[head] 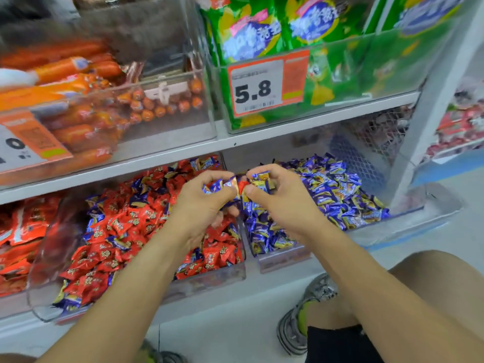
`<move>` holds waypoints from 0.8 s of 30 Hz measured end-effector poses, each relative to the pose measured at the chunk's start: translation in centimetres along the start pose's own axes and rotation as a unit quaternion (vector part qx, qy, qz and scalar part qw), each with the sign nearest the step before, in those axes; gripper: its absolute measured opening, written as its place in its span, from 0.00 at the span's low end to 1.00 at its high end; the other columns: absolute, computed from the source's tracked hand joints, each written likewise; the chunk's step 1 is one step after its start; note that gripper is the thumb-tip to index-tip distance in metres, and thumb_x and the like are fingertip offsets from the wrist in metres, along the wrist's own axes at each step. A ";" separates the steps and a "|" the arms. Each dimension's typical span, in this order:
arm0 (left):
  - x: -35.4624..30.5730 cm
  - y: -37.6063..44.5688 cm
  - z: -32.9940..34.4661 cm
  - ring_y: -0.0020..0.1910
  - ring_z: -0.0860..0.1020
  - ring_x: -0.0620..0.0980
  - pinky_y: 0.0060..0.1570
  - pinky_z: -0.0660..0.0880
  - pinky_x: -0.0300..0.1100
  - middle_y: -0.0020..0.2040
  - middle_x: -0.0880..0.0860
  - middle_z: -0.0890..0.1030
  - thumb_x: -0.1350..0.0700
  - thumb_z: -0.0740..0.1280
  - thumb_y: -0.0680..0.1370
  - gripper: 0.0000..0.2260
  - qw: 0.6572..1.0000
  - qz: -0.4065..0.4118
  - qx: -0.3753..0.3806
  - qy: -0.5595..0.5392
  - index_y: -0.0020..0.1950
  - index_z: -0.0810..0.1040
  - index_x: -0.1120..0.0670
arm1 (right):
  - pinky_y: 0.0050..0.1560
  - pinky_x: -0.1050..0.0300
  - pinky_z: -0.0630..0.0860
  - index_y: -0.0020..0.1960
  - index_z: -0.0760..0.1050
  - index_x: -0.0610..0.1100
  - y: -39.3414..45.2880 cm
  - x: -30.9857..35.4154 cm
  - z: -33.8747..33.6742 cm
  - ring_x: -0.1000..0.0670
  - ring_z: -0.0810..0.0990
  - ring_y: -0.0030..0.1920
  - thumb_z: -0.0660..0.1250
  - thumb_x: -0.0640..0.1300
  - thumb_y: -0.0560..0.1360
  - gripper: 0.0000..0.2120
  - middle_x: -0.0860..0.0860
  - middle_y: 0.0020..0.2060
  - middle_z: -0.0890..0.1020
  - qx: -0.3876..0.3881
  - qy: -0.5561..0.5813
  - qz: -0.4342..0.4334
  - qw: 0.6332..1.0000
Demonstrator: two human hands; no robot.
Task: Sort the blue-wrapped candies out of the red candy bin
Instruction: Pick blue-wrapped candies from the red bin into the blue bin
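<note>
Mostly red candies with blue strays in clear bin.

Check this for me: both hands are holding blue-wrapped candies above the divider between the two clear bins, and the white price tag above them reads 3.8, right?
Not quite. The head view shows the white price tag reading 5.8, not 3.8. The rest holds: the left hand and right hand hold blue-wrapped candies above the divider.

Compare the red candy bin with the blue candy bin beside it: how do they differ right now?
The red candy bin holds mostly red wrappers with many blue-wrapped candies mixed in; the blue candy bin looks almost all blue. The left hand hangs over the red bin, the right hand over the blue. Both are clear bins on one shelf, and both hands grip candies.
</note>
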State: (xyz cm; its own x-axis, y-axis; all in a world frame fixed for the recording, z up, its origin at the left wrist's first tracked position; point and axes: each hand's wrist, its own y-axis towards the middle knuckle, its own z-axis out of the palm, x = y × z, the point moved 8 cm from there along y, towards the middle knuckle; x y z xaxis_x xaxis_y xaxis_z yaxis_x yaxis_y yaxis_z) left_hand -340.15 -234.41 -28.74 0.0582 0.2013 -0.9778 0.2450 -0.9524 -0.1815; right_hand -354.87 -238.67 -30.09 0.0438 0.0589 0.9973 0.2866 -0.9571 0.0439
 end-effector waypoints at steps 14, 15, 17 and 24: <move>2.5 -2.3 -8.6 0.33 0.82 0.57 0.27 0.72 0.41 0.35 0.58 0.84 0.61 0.68 0.79 0.07 0.982 -0.055 -0.053 0.173 0.55 0.75 0.57 | 0.36 0.60 0.75 0.47 0.79 0.47 1.2 1.9 4.2 0.54 0.79 0.35 0.72 0.39 0.75 0.04 0.51 0.43 0.83 0.030 -0.091 -0.032 0.995; 2.3 -2.5 -8.7 0.30 0.80 0.52 0.26 0.71 0.39 0.34 0.57 0.82 0.60 0.68 0.79 0.06 0.983 -0.053 -0.053 0.167 0.55 0.76 0.56 | 0.39 0.59 0.77 0.47 0.79 0.47 1.2 1.6 3.3 0.52 0.80 0.38 0.71 0.38 0.75 0.05 0.51 0.44 0.83 0.019 -0.051 -0.007 0.998; 1.7 -2.8 -8.1 0.27 0.76 0.48 0.25 0.69 0.36 0.34 0.56 0.79 0.59 0.68 0.79 0.06 0.990 -0.051 -0.035 0.124 0.55 0.77 0.55 | 0.38 0.59 0.76 0.47 0.79 0.46 1.3 0.6 1.5 0.52 0.80 0.37 0.71 0.36 0.76 0.06 0.50 0.42 0.82 0.001 0.033 0.048 0.998; -3.2 -0.4 1.5 0.25 0.74 0.48 0.26 0.70 0.36 0.35 0.50 0.81 0.52 0.72 0.76 0.08 0.982 0.069 0.049 0.168 0.52 0.79 0.54 | 0.35 0.55 0.76 0.46 0.79 0.42 2.3 -1.0 -5.4 0.50 0.79 0.33 0.67 0.33 0.77 0.05 0.46 0.37 0.81 -0.043 0.016 0.116 0.992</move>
State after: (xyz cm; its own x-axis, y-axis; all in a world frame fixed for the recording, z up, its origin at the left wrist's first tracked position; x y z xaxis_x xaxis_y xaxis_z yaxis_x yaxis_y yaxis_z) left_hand -341.91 -234.99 -25.72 0.4045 0.1165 -0.9071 0.1179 -0.9902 -0.0746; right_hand -359.44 -242.45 -30.66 0.0689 -0.1744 0.9823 0.1891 -0.9645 -0.1845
